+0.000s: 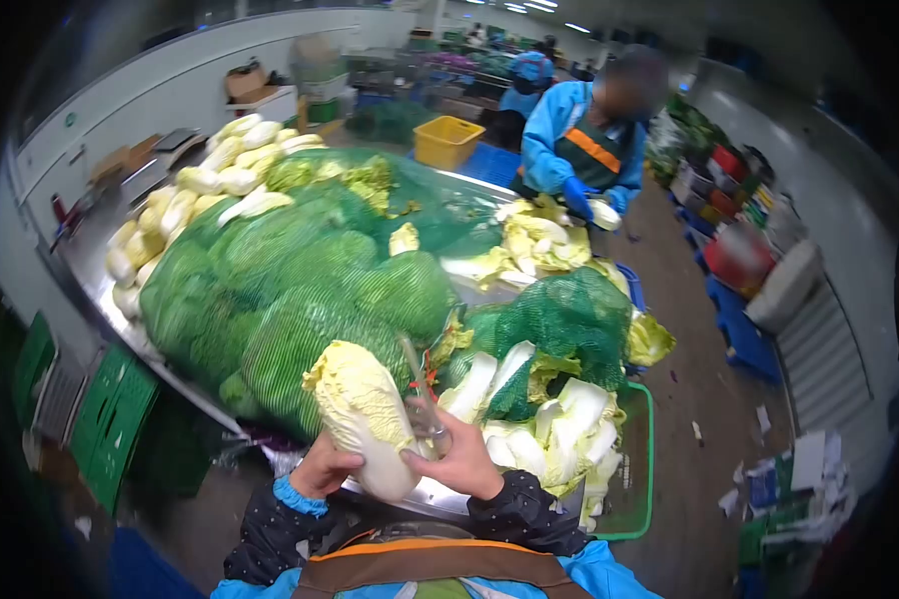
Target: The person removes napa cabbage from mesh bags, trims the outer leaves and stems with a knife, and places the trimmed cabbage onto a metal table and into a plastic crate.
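Observation:
A trimmed napa cabbage (365, 409), pale yellow at its leafy top and white at the base, is held tilted in front of me. My left hand (327, 467) is closed round its lower left side. On the other side, my right hand (461, 457) grips a narrow grey knife (425, 399), blurred, pointing up; the thumb rests against the cabbage base. Behind the cabbage lie full green mesh sacks (320, 329). Loose outer leaves (559, 429) are piled right of my right hand, partly over a green crate (641, 479).
Trimmed cabbages (190, 195) are heaped along the far left of the metal table (95, 265). A co-worker (584, 140) in blue gloves handles a cabbage across the table. A yellow crate (448, 142) stands behind. Blue pallets (739, 329) and stacked goods line the right wall.

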`<move>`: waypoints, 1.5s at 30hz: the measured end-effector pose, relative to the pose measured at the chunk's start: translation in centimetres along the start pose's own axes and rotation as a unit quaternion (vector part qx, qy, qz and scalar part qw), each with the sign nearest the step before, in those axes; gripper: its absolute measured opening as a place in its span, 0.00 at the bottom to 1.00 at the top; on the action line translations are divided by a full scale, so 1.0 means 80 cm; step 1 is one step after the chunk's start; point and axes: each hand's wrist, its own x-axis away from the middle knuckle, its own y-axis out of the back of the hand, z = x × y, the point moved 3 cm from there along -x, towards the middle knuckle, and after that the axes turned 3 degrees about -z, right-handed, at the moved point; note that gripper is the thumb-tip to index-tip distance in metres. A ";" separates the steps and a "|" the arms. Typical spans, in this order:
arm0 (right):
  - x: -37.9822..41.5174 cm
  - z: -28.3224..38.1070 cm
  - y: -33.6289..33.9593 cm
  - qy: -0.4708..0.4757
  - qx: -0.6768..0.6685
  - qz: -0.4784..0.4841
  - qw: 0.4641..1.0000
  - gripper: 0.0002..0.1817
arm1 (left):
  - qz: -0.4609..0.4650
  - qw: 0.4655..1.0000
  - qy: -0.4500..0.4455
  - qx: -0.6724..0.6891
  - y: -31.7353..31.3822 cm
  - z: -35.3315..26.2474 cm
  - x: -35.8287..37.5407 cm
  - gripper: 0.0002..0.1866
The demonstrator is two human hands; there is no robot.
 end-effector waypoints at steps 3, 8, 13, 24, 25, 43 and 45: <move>0.000 -0.007 -0.014 -0.083 -0.039 0.017 0.996 0.31 | 0.039 0.997 0.039 0.044 0.020 -0.009 -0.009 0.50; 0.013 0.015 -0.019 -0.050 0.151 -0.029 0.987 0.32 | 0.108 0.989 0.097 0.007 0.008 -0.015 -0.008 0.46; 0.026 0.010 -0.016 -0.111 0.220 -0.091 0.965 0.32 | 0.066 0.988 0.136 -0.020 0.006 0.002 -0.006 0.44; 0.037 -0.022 0.019 -0.095 0.202 -0.146 0.964 0.29 | -0.061 0.930 -0.090 -0.350 -0.027 0.030 -0.009 0.51; 0.035 -0.024 0.025 -0.093 0.187 -0.153 0.966 0.29 | -0.043 0.935 -0.101 -0.337 -0.029 0.031 -0.011 0.50; -0.031 -0.071 0.152 -0.033 0.104 -0.217 0.970 0.10 | 0.080 0.913 0.007 0.399 0.088 -0.072 0.052 0.50; -0.030 -0.090 0.153 -0.047 0.135 -0.180 0.973 0.10 | -0.029 0.955 -0.148 0.255 0.127 -0.143 0.077 0.40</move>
